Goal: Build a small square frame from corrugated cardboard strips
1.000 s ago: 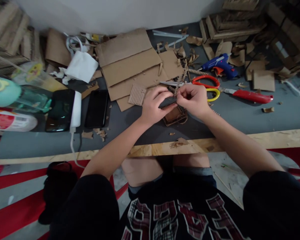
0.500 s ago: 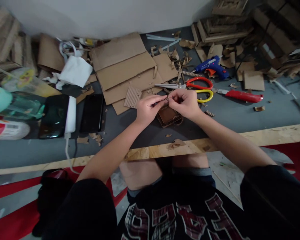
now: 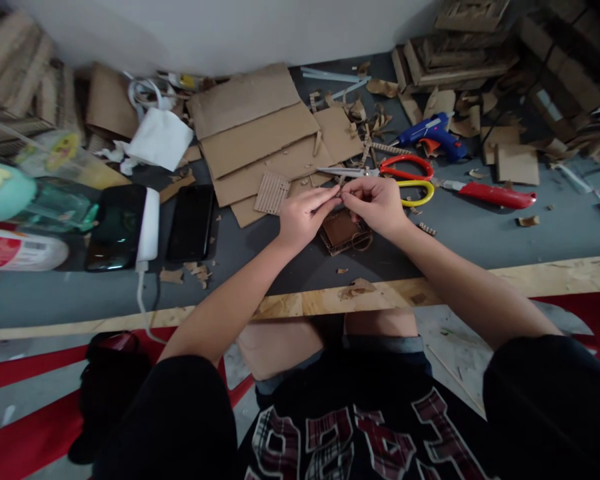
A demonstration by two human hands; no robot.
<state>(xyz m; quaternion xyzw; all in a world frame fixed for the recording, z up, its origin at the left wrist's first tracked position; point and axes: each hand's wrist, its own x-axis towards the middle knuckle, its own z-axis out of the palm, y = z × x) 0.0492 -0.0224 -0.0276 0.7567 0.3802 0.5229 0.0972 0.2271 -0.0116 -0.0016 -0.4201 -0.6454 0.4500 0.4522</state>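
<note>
My left hand [image 3: 305,215] and my right hand [image 3: 379,205] meet fingertip to fingertip over the table. Thumbs and fingers are pinched on a small brown cardboard strip [image 3: 341,189], mostly covered by the fingers. Just below them lies a small, square, brown cardboard piece [image 3: 343,231] with raised corrugated edges and a thin loop at its right side. Behind my right hand rest scissors [image 3: 406,165] with one red and one yellow handle, blades pointing left. A ridged cardboard square [image 3: 272,193] lies to the left of my left hand.
Cardboard sheets [image 3: 253,133] overlap at the back. On the right lie a blue glue gun [image 3: 437,135] and a red-handled cutter [image 3: 497,195]. A phone [image 3: 191,223], a cabled white device [image 3: 149,225] and bottles stand left. Scraps and cardboard stacks [image 3: 455,60] line the back.
The whole view has shifted a little, so the table things appear farther right. My hands stay together, pinching above the square piece, with the fingers slightly rearranged.
</note>
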